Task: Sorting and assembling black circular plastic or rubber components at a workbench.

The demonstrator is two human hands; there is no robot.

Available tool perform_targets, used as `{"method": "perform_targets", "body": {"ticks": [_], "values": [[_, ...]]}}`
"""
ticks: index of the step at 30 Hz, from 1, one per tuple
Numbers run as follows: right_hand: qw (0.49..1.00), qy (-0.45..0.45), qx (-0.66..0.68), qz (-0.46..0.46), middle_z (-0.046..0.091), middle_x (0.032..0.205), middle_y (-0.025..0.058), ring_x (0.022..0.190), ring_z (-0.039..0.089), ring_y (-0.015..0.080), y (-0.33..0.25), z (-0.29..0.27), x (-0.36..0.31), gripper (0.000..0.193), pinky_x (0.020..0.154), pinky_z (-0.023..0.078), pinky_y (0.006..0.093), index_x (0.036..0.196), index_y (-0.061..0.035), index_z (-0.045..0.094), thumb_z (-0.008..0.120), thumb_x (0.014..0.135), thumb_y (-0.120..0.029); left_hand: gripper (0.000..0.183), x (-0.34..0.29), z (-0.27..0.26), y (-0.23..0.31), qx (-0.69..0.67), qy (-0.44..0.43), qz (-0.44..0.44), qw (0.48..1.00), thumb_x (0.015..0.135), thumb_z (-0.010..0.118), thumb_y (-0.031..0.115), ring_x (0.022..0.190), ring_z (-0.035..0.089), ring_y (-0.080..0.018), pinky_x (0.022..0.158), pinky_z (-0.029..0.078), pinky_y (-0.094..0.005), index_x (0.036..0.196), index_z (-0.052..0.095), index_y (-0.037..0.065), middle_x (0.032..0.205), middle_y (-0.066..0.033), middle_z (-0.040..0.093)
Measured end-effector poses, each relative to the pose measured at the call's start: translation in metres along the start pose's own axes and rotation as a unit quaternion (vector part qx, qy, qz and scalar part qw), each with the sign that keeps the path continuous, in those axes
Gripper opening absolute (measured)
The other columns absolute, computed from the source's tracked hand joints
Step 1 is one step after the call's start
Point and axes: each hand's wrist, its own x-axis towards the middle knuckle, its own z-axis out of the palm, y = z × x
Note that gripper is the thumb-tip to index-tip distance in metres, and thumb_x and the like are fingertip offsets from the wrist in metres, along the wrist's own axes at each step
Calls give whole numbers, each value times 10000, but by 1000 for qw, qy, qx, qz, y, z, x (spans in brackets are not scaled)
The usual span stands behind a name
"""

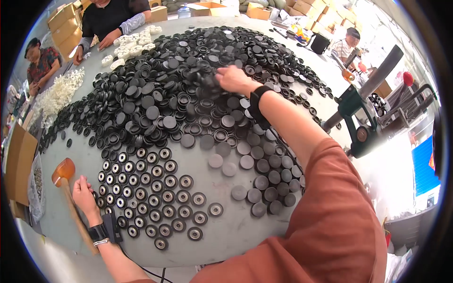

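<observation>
1. Black round caps (160, 89) lie in a broad heap across the grey table (212, 243), with loose ones spread on its near side.
2. Right hand (233, 79) reaches over the heap; caps beside its fingers are motion-blurred, so I cannot tell whether it grasps any.
3. Left hand (85, 195), fingers curled, is just beside metal-centred discs (140, 193) and a mallet (64, 170); whether it grips anything, I cannot tell.

Head-worn fisheye, facing down and forward across nearby table (236, 231).
</observation>
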Motion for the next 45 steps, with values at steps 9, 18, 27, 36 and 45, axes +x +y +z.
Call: {"method": "perform_targets", "body": {"ticks": [9, 18, 27, 36, 45], "values": [[942, 36, -149, -298, 491, 1020, 58, 1091, 414, 253, -23, -13, -101, 298, 769, 363, 499, 1129, -158, 495, 446, 863, -282, 210, -8, 7, 17, -1, 1, -24, 1000, 882, 513, 209, 505, 383, -24, 466, 304, -163, 775, 576, 40, 600, 41, 448], [990, 27, -72, -122, 630, 912, 156, 895, 592, 332, 27, -45, -57, 282, 798, 451, 463, 994, -134, 640, 491, 814, -292, 194, -7, 6, 15, -13, -6, -22, 1000, 876, 521, 195, 514, 383, -23, 474, 306, -158, 782, 580, 36, 608, 40, 454], [985, 151, -49, 67, 644, 884, 142, 879, 610, 282, 69, -57, 3, 230, 815, 476, 345, 849, -114, 687, 505, 723, -176, 184, -5, 3, 12, -15, -5, -25, 1000, 877, 524, 190, 517, 377, -19, 473, 302, -156, 795, 591, 40, 616, 41, 454], [987, 154, 6, 44, 644, 867, 141, 843, 611, 298, 84, -46, 1, 263, 795, 472, 350, 874, -106, 678, 557, 748, -303, 200, -4, 2, 12, 5, -8, -26, 1000, 884, 513, 211, 528, 371, -20, 478, 295, -156, 815, 585, 37, 631, 45, 436], [979, 132, 38, 150, 660, 870, 99, 849, 624, 238, 120, -54, 17, 275, 810, 471, 308, 830, -141, 703, 618, 675, -352, 215, -7, 2, 14, 16, -7, -27, 999, 890, 504, 221, 530, 356, -23, 489, 285, -162, 798, 570, 38, 626, 45, 421]]}}
